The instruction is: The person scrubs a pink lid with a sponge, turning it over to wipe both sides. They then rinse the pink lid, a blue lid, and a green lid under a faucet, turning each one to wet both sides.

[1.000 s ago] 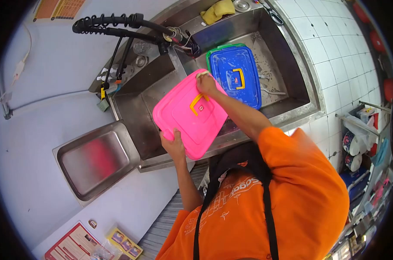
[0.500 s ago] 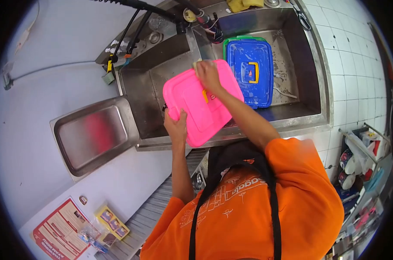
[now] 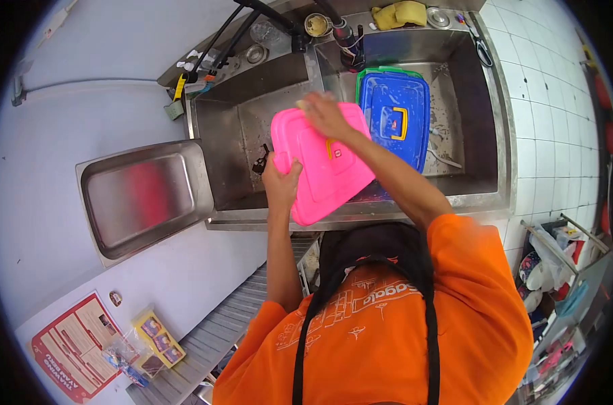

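A bright pink plastic lid point(image 3: 320, 182) with a yellow handle is tilted over the divider between two steel sink basins. My left hand point(image 3: 281, 182) grips its left edge, thumb on top. At the lid's upper edge, my right hand point(image 3: 325, 118) presses a small yellowish pad, mostly hidden under the fingers and slightly blurred. To the right, a blue lid point(image 3: 380, 101) with a yellow handle and wet suds lies in the right basin. A green rim point(image 3: 387, 70) shows from beneath it.
A steel pan point(image 3: 144, 209) lies left of the sink. A black faucet point(image 3: 350, 50) rises behind the divider. Yellow cloths point(image 3: 399, 15) and scissors point(image 3: 482, 50) rest on the ledges. A white utensil point(image 3: 445, 158) is in the right basin, a dark object point(image 3: 260, 160) in the left.
My right hand has shifted slightly along the upper edge of the pink lid. The lid appears slightly turned, and the view has shifted, revealing more of the dark object in the left basin.
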Demonstrator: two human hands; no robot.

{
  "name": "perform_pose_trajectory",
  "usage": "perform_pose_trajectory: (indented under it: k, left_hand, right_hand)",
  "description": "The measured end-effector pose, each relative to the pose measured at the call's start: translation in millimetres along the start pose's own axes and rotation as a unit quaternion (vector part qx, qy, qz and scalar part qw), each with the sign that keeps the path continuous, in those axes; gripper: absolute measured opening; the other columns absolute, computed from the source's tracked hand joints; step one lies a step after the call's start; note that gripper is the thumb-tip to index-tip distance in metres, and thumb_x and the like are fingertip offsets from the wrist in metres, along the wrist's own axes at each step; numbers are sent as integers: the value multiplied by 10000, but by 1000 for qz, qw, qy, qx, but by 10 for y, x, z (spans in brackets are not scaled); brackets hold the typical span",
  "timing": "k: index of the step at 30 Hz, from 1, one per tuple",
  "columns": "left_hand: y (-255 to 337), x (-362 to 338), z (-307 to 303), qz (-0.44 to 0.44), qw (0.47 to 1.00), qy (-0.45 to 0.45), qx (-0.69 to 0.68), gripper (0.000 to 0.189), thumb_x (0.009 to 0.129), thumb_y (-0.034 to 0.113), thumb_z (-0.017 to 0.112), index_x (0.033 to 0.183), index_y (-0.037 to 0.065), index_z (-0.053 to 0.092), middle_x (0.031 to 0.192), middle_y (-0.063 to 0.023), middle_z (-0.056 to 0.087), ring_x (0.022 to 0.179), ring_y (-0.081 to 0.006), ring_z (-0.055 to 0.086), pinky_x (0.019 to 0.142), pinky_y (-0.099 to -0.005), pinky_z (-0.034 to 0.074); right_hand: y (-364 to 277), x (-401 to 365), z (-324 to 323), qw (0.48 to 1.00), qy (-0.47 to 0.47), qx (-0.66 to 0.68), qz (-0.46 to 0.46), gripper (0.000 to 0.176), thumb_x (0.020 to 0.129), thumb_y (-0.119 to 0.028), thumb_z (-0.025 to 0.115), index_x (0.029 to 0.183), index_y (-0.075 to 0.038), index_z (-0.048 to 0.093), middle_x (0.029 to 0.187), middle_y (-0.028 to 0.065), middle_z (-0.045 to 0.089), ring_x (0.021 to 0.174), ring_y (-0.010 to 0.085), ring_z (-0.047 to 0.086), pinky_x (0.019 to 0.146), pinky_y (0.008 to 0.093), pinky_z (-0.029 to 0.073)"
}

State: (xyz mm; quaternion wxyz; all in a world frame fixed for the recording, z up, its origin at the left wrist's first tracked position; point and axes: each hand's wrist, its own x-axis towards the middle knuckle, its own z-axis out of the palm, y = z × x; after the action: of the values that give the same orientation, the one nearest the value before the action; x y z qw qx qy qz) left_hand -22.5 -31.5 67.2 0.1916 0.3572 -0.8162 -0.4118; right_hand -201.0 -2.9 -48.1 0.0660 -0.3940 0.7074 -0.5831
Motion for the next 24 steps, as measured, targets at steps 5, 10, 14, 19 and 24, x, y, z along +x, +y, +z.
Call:
perform_pose_trajectory:
  k: [5, 10, 14, 19, 24]
  left_hand:
    - [24, 37, -87, -32, 999, -21, 26, 210, 811, 93, 685, 960, -13, 583, 813, -90, 653, 749, -134, 582, 708, -312, 485]
    - [130, -64, -179, -49, 999, 0, 14, 222, 807, 82, 687, 987, -9, 593, 809, -67, 629, 756, -128, 562, 721, -305, 483]
    - [-1, -50, -171, 2, 1000, 1, -4, 223, 800, 84, 691, 972, -3, 578, 767, -112, 649, 703, -113, 566, 667, -310, 487]
    - [69, -137, -321, -14, 999, -18, -26, 228, 789, 78, 715, 948, 2, 571, 749, -86, 640, 678, -94, 552, 640, -295, 483]
    - [-55, -303, -385, 10, 999, 31, 37, 233, 771, 73, 744, 889, 13, 553, 693, -62, 634, 646, -85, 554, 607, -299, 489]
  right_hand:
    - [-968, 154, -90, 982, 1, -19, -190, 218, 907, -221, 521, 987, -31, 590, 993, 216, 579, 883, 393, 580, 840, 503, 409]
    - [-103, 205, -88, 994, -93, 54, 27, 224, 917, -224, 499, 956, -30, 603, 942, 201, 605, 887, 385, 598, 801, 493, 448]
    - [-546, 228, 65, 989, 12, -10, -147, 277, 949, -279, 472, 919, -43, 614, 806, 189, 627, 831, 405, 613, 721, 492, 479]
    - [-1056, 265, -135, 980, -82, -19, -181, 295, 949, -283, 460, 871, -37, 603, 804, 189, 625, 781, 414, 601, 724, 518, 466]
    - [-191, 103, -295, 990, -122, -19, -65, 335, 957, -305, 445, 870, -25, 609, 820, 231, 633, 819, 426, 606, 764, 529, 459]
